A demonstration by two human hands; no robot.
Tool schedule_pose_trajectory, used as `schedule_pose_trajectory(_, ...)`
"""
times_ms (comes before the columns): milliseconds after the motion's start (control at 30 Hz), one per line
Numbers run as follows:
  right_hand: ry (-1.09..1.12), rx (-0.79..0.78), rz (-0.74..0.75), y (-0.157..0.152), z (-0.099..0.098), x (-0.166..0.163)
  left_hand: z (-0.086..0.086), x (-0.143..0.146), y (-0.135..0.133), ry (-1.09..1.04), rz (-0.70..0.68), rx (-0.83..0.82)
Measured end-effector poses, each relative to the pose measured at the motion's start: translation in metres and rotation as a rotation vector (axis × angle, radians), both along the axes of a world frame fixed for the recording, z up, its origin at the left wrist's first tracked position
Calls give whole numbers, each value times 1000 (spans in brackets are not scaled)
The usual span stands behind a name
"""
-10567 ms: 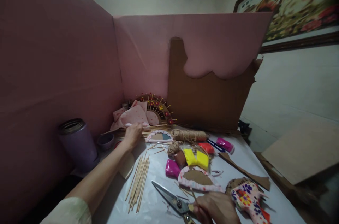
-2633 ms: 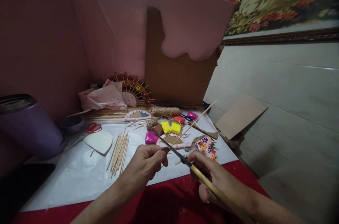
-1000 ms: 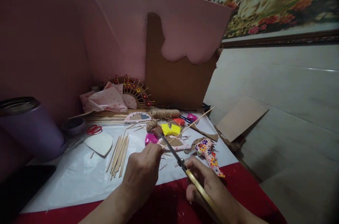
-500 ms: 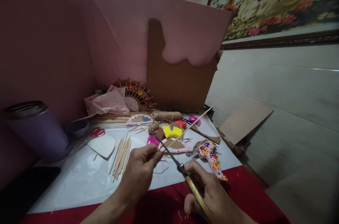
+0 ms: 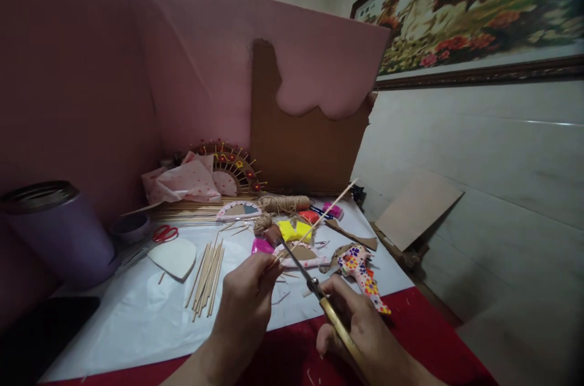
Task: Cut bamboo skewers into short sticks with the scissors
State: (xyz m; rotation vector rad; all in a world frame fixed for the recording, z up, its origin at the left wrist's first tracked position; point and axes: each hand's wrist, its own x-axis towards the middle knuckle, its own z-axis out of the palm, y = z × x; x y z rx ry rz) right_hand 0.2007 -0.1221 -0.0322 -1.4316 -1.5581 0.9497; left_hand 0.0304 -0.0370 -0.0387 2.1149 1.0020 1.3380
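The left hand (image 5: 246, 298), earlier among the far sticks (image 5: 187, 212), now pinches one stick (image 5: 331, 206) above the table (image 5: 114, 328), slanting up and far right. The right hand (image 5: 360, 316) grasps scissors (image 5: 336, 320) pointing far left.

stick (image 5: 333, 204): near end hidden (left hand (image 5: 246, 294) covers it) | framed picture (image 5: 474, 24): cut off right

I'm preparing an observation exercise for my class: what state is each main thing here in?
Left hand, closed on the wooden stick
Wooden stick, held, slanting upward
Right hand, gripping the yellow-handled scissors
Yellow-handled scissors, in hand; blade opening unclear
Cut sticks, lying in a loose bunch
Purple tumbler, upright, no lid on
Red-handled scissors, lying down
Jute twine roll, wound, on its side
Pink-faced cardboard, standing, facing partly missing
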Motion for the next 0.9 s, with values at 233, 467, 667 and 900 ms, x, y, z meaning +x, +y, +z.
schedule_pose_trajectory(233,-11,2,16,4,-5,-9,2,-11,1,428,308,748)
schedule_pose_trajectory(467,-92,84,8,6,-6,-9,19,-14,0,3,-4,-188)
schedule_pose_trajectory(667,-208,168,-21,5,-6,-4,31,-15,9,-350,-347,-897)
schedule_pose_trajectory(900,-196,139,-16,4,-4,0,17,-10,14,-353,-388,-938)
